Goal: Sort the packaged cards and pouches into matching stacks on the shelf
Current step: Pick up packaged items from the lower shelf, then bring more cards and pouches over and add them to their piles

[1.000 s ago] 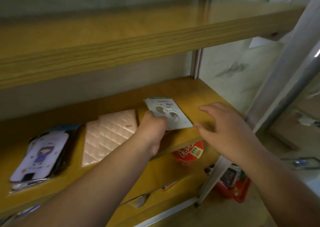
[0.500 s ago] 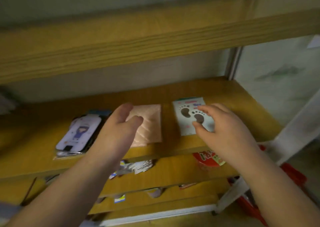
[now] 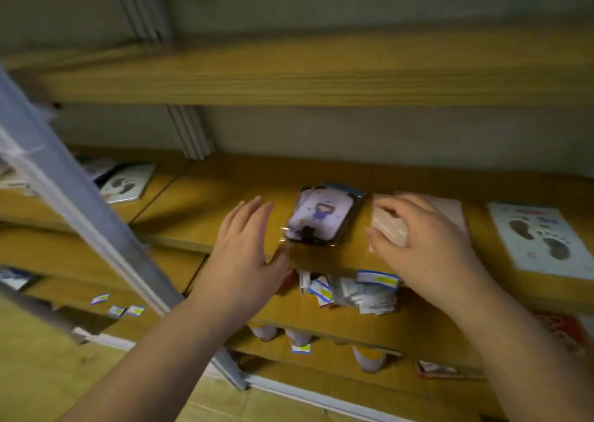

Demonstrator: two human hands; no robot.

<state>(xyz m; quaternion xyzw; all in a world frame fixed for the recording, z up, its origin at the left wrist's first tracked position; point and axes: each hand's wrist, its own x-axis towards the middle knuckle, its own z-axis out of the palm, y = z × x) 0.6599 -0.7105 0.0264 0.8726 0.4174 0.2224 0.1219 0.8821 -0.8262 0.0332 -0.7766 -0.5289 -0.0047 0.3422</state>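
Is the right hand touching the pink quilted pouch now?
Touching. The head view shows the right hand lying on the pink quilted pouch, with its curled fingers pressed on the pouch's surface.

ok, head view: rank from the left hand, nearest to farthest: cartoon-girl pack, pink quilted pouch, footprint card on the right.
1. cartoon-girl pack: just right of the left hand, thumb at its near corner.
2. pink quilted pouch: further right, under the right hand, whose fingers curl on it.
3. footprint card: far right on the same shelf.
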